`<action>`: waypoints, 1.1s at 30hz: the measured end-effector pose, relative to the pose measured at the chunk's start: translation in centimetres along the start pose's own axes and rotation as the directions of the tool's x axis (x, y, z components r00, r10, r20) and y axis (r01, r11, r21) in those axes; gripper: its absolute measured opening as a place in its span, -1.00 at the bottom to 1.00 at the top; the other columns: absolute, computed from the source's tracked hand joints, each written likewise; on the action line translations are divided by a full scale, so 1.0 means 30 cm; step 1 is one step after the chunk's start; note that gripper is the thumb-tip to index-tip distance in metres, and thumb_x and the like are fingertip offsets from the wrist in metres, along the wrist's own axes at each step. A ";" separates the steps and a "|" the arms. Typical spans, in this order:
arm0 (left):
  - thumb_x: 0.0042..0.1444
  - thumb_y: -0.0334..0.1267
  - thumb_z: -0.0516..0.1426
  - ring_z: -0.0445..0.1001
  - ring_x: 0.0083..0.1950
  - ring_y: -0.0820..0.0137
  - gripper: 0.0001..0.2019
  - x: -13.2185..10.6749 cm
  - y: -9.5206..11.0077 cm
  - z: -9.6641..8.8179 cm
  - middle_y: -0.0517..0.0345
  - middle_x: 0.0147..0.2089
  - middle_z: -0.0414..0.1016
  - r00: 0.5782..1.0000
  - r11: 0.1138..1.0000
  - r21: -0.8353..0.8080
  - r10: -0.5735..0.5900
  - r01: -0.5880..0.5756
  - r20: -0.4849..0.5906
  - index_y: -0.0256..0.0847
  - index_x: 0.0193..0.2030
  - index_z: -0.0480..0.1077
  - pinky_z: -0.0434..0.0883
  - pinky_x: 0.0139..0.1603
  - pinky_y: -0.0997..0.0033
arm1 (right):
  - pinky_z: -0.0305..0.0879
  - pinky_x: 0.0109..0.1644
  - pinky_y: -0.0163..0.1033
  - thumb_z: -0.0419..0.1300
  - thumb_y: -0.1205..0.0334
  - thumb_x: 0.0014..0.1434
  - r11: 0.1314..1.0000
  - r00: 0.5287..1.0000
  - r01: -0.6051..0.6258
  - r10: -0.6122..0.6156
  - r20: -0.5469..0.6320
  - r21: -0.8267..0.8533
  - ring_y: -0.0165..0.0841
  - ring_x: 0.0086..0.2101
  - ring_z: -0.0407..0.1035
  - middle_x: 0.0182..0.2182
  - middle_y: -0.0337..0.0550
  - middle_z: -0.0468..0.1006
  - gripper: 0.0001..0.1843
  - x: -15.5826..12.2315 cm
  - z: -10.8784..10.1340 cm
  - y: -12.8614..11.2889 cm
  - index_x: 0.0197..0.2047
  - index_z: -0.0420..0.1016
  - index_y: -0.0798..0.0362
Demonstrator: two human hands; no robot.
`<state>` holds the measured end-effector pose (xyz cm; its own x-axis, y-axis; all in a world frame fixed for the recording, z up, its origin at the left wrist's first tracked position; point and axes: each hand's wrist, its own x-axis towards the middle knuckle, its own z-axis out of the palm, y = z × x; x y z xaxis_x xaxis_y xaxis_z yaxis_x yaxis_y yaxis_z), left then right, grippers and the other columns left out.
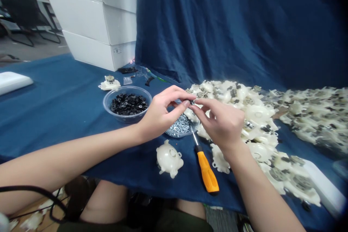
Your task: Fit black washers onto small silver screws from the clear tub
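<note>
Here we go, the left hand (161, 116) and right hand (220, 125) meet above a clear dish of silver screws (170, 134), fingertips pinched closed on a tiny piece (192, 100) too small to identify, an orange-handled screwdriver (207, 172) lying just below and white plastic housings (258, 112) heaped alongside.

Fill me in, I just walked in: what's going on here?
A person pinches something small between the fingertips of their left hand and right hand, above a dish of silver screws. An orange-handled screwdriver lies nearby on the blue tablecloth, with a bowl of black parts and a heap of white plastic housings.
</note>
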<state>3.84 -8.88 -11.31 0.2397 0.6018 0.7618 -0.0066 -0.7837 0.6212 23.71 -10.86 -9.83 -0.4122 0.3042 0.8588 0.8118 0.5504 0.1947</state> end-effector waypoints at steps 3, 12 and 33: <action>0.32 -0.33 0.19 0.54 0.02 0.35 -0.79 -0.001 0.000 0.000 0.00 -0.01 0.54 1.000 1.000 0.002 0.001 -0.001 0.007 -0.15 0.03 0.61 0.54 -0.05 0.42 | 0.20 -0.42 -0.31 0.29 0.13 0.35 1.000 1.000 0.001 -0.001 0.006 -0.008 -0.49 -0.56 0.45 -0.51 -0.31 0.63 -0.86 0.002 0.000 -0.002 -0.18 0.62 0.00; 0.33 -0.25 0.19 0.54 0.03 0.31 -0.80 0.000 0.003 0.003 -0.03 -0.01 0.56 1.000 1.000 0.008 -0.014 0.014 -0.003 -0.16 0.01 0.61 0.54 -0.05 0.38 | 0.24 -0.40 -0.31 0.27 0.11 0.36 1.000 1.000 -0.011 0.011 0.012 -0.023 -0.45 -0.54 0.47 -0.44 -0.26 0.67 -0.84 -0.007 0.003 -0.002 -0.13 0.64 -0.01; 0.36 -0.26 0.16 0.54 -0.04 0.36 -0.75 -0.008 0.002 0.007 -0.01 -0.01 0.54 1.000 1.000 -0.020 -0.012 0.012 0.019 -0.13 0.07 0.61 0.55 -0.11 0.42 | 0.11 -0.43 -0.32 0.24 0.13 0.38 1.000 0.999 0.008 -0.008 0.047 0.001 -0.52 -0.60 0.34 -0.57 -0.36 0.53 -0.83 -0.002 0.004 -0.011 -0.16 0.58 0.05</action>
<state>3.98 -9.11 -11.48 0.2584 0.6081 0.7506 -0.0230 -0.7729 0.6341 23.41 -10.96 -10.00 -0.4376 0.3357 0.8342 0.8082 0.5534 0.2013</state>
